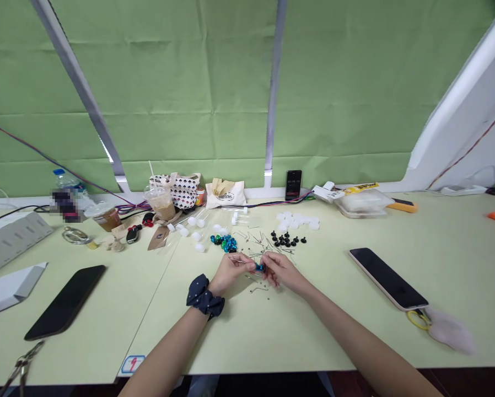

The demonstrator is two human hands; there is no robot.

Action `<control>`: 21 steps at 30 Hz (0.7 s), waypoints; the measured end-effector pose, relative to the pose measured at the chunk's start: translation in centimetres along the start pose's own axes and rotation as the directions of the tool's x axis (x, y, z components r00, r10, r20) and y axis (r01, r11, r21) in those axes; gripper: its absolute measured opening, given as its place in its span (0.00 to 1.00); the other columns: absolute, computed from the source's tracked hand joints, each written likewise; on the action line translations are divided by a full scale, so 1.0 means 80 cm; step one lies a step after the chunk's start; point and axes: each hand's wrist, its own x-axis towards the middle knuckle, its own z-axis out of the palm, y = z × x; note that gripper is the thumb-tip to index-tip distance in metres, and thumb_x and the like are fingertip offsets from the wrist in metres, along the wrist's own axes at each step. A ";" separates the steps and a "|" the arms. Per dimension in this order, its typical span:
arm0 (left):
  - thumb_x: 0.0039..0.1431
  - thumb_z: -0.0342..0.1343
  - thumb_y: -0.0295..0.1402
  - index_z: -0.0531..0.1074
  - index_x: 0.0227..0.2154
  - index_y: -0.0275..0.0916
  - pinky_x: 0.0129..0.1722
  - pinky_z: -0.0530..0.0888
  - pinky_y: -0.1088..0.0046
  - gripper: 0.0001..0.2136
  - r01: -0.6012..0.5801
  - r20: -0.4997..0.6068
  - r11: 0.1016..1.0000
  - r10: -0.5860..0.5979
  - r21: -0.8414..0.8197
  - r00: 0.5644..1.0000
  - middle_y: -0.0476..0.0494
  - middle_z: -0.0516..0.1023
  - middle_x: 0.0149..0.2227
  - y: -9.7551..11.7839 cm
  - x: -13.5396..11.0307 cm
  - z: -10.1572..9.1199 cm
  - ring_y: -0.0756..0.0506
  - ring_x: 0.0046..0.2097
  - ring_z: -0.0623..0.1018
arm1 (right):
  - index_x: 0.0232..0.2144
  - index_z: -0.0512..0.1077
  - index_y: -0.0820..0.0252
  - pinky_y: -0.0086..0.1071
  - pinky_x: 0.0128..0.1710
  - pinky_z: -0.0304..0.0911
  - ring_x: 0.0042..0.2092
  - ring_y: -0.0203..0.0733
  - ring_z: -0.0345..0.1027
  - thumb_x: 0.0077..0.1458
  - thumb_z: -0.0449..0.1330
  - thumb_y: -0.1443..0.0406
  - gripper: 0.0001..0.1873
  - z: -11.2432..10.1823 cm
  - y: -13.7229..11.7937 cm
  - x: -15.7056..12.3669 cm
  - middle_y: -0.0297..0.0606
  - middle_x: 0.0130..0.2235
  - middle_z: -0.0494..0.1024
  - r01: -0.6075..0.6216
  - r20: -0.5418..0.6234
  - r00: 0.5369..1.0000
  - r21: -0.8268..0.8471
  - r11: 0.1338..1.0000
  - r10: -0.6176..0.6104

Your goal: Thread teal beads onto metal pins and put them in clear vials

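Just below the centre of the frame, a person's two bare hands meet over a pale table [309,336], both closed around one small blue piece [258,267]. The piece sits in the narrow gap between the hands, at the very tips of the fingers. The left hand [233,270], with a dark blue dotted scrunchie [205,296] on its wrist, comes in from the left side and pinches the piece between thumb and fingers. The right hand [281,269] grips it from the opposite side, fingertips bent in; a dark end of the piece shows next to them. From where I stand, the fingers hide part of it, so its full shape I cannot tell.

Just above the left hand lies a heap of shiny blue and green caps [225,241]. Thin metal pins [253,239] are scattered above the hands, and a few lie below them. Above the right hand is a cluster of black pegs [286,239], with white round pieces [297,221] higher up. Clear tubes with white tops [192,230] lie left of the heap. A dark phone [388,278] rests flat at the right of the frame, another phone [65,302] at the lower left.
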 end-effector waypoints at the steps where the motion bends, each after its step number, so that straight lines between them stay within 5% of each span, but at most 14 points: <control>1: 0.41 0.67 0.36 0.73 0.24 0.32 0.34 0.75 0.66 0.12 0.005 -0.003 1.000 -0.005 0.003 1.000 0.42 0.78 0.29 0.000 0.000 0.000 0.45 0.29 0.78 | 0.30 0.62 0.59 0.23 0.13 0.52 0.15 0.29 0.59 0.54 0.49 0.45 0.23 0.000 0.000 0.000 0.30 0.22 0.71 -0.003 0.006 1.000 0.001 1.000 0.003; 21: 0.42 0.66 0.37 0.74 0.24 0.32 0.34 0.73 0.67 0.12 -0.002 -0.004 0.999 0.002 0.045 1.000 0.40 0.78 0.28 -0.003 -0.001 -0.001 0.45 0.29 0.77 | 0.30 0.63 0.59 0.24 0.16 0.53 0.17 0.29 0.60 0.51 0.55 0.47 0.21 -0.001 -0.002 -0.002 0.31 0.23 0.72 0.017 0.051 0.999 -0.002 1.000 -0.016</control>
